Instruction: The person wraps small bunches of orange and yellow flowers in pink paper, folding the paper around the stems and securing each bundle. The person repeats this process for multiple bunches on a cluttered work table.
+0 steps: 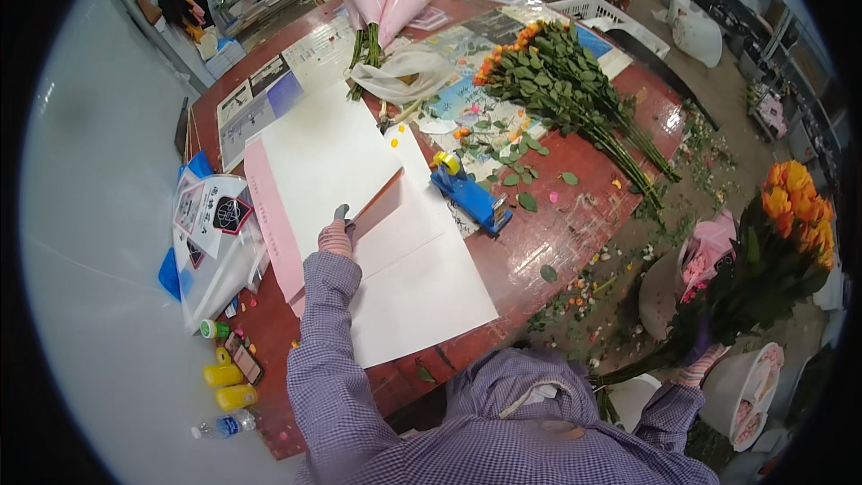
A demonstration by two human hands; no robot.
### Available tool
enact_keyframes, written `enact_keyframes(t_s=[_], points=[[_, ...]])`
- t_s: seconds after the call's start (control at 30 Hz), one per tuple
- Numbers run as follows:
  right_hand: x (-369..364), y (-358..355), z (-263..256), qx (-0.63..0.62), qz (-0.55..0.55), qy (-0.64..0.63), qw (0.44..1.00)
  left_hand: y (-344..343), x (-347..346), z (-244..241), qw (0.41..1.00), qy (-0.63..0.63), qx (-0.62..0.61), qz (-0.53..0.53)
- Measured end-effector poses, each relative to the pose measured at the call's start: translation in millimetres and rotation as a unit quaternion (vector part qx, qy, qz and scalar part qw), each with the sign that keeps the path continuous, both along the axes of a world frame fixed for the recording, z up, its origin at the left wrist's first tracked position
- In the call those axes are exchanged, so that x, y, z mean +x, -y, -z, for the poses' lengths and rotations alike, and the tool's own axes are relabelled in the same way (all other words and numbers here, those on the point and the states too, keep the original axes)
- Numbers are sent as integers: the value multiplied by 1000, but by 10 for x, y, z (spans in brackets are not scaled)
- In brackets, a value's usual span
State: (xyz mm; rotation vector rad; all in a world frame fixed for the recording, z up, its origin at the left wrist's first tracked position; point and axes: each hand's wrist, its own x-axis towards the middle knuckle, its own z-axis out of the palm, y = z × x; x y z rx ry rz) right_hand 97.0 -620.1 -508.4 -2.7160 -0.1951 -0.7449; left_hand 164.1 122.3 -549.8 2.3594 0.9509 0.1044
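My left hand (336, 237), in a striped glove with grey fingertips, grips the near edge of a white paper sheet (330, 155). That edge is raised a little and casts a shadow on another white sheet (424, 283) lying below. Pink paper with printed writing (264, 215) sticks out along the left side. At the lower right, beyond the table's edge, my right hand (702, 365) is closed around the stems of a large bunch of orange roses (798, 205). The bunch leans up and to the right, its leaves (727, 296) dark and partly blurred.
On the red table (572, 215) are a blue tape dispenser (468, 195), more orange roses (559, 74), pink-wrapped bouquets (384, 0) and pruning shears (385, 120). Clear printed sleeves (219, 236), a phone (244, 358), yellow tape rolls (225, 375) and a bottle (225, 424) lie left. Buckets (744, 394) stand right.
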Motion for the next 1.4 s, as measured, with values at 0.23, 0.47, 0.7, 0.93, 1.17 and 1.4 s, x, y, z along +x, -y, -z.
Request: enact_keyframes(t_s=[0.23, 0.47, 0.7, 0.93, 1.17, 1.4], points=[[-356, -164, 134, 140, 41, 5, 989, -610, -11, -58, 995, 95, 19, 2], [-98, -886, -7, 507, -85, -103, 851, 957, -795, 232, 968, -84, 146, 186], [253, -2396, -424, 179, -305, -259, 899, 2251, -1892, 291, 930, -255, 58, 260], [630, -3708, -373, 7, -495, -434, 753, 3126, -2139, -43, 891, -335, -244, 188], [284, -4400, 324, -428, -504, -254, 705, 3000, -2162, -317, 802, -285, -277, 445], [378, -4385, 278, -383, -532, -333, 677, 2850, -2102, -235, 792, -232, -325, 462]])
